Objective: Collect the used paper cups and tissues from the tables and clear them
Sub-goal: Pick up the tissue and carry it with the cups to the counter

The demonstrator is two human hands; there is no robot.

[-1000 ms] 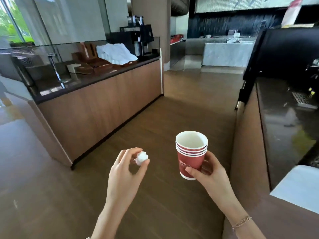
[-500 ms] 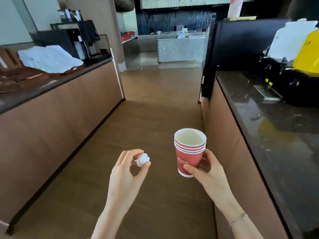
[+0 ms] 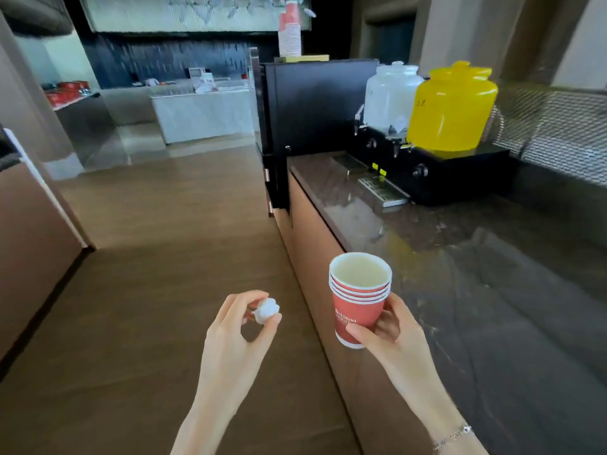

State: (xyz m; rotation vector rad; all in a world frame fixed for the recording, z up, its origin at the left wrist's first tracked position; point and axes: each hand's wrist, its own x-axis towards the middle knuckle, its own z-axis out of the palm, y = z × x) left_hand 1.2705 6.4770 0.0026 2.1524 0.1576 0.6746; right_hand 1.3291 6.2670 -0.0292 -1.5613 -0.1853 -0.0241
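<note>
My right hand (image 3: 391,336) grips a stack of several nested red paper cups (image 3: 358,300), upright, with a white inside and white lettering on the side. The stack hangs over the edge of the dark counter on the right. My left hand (image 3: 233,339) pinches a small crumpled white tissue ball (image 3: 266,310) between thumb and fingertips, above the wooden floor and level with the cups, a short way to their left.
A dark stone counter (image 3: 492,290) runs along the right, with a black dispenser base (image 3: 443,172) carrying a white jar (image 3: 391,96) and a yellow jar (image 3: 453,106). A black cabinet (image 3: 312,103) stands beyond, a tall cup stack (image 3: 289,31) on top. A wooden counter (image 3: 29,251) is left.
The view has swung to the right: the left counter has slid out of sight and the right counter with the drink jars has come in. Both hands keep the same hold.
</note>
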